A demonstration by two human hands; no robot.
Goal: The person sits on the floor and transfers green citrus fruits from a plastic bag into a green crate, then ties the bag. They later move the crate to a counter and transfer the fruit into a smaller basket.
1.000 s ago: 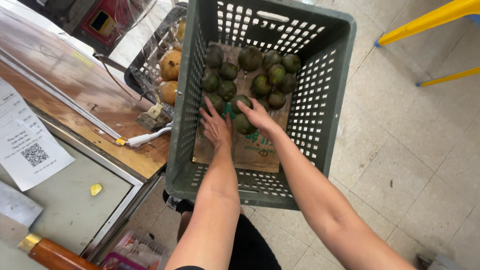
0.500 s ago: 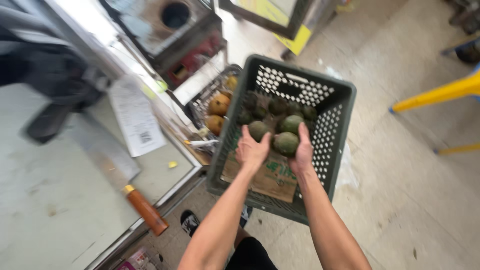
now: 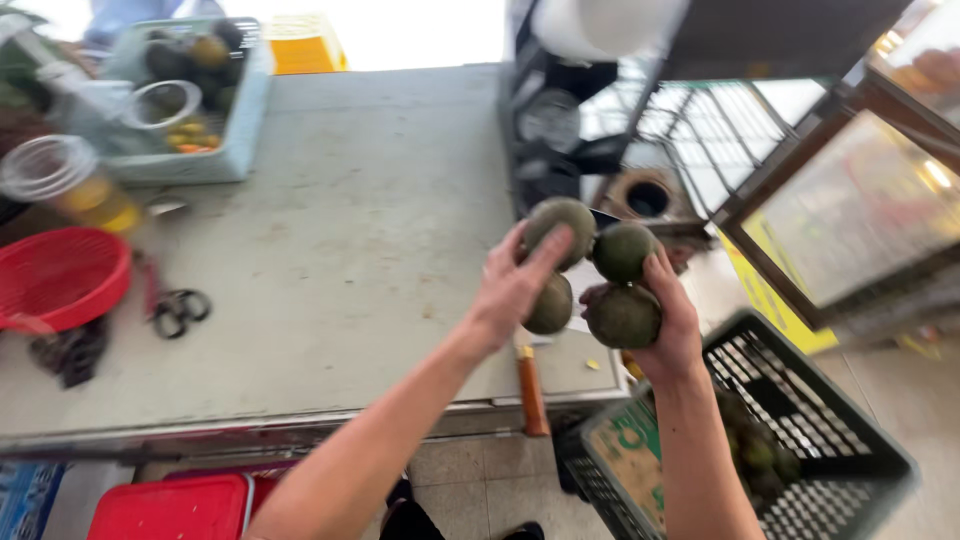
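Note:
My left hand point(image 3: 512, 288) and my right hand point(image 3: 668, 325) are raised together above the near right corner of a grey metal table point(image 3: 370, 200). Between them they carry several round green fruits point(image 3: 595, 270). The left hand grips two of them, one above the other. The right hand cups two more, one large fruit low in the palm. Below my right forearm stands a dark green slotted crate point(image 3: 800, 440) with more green fruits point(image 3: 755, 450) and a piece of cardboard point(image 3: 625, 460) inside.
On the table's left are a red basket point(image 3: 60, 275), scissors point(image 3: 178, 305), a clear plastic cup point(image 3: 60, 180) and a pale tray of bottles and fruit point(image 3: 200, 110). A knife with a wooden handle point(image 3: 530, 385) lies at the table's front edge. A red box point(image 3: 170, 505) sits underneath.
Both hands have lifted out of the crate with several green fruits and swung left and up over the table. The view has turned from the crate to the tabletop.

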